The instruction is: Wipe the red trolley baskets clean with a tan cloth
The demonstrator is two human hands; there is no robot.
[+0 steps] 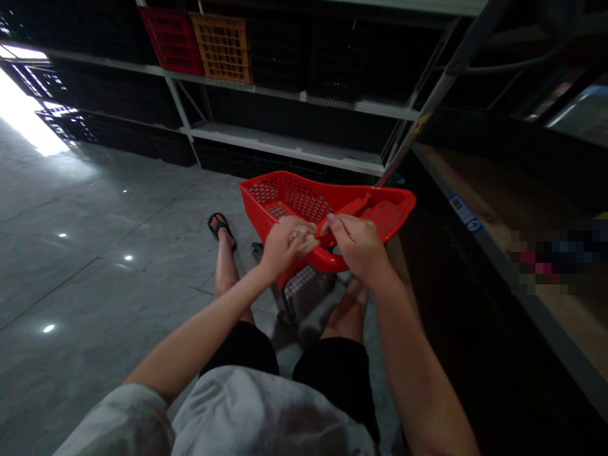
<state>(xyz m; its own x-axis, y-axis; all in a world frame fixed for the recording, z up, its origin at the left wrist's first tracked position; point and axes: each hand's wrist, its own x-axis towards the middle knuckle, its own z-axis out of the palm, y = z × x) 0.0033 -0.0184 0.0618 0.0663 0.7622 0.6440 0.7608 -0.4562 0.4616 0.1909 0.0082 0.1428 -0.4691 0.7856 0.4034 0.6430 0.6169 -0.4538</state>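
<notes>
A red plastic shopping basket (285, 196) stands in front of me on a low wheeled frame (294, 288). My left hand (282, 244) is closed around a small pale object (308, 240) at the basket's near rim; I cannot make out what it is. My right hand (358, 244) is closed on the red handle (344, 212) that lies across the basket's near end, fingers curled over it. The two hands nearly touch. My legs stretch out on either side of the frame, and a black sandal (221, 227) shows on the left foot.
Metal shelving (289, 145) runs across the back, with a red crate (171, 38) and an orange crate (223, 44) on an upper shelf and dark crates beside them. A wooden shelf (498, 209) with a blue label is close on my right. Glossy grey floor (95, 253) spreads to the left.
</notes>
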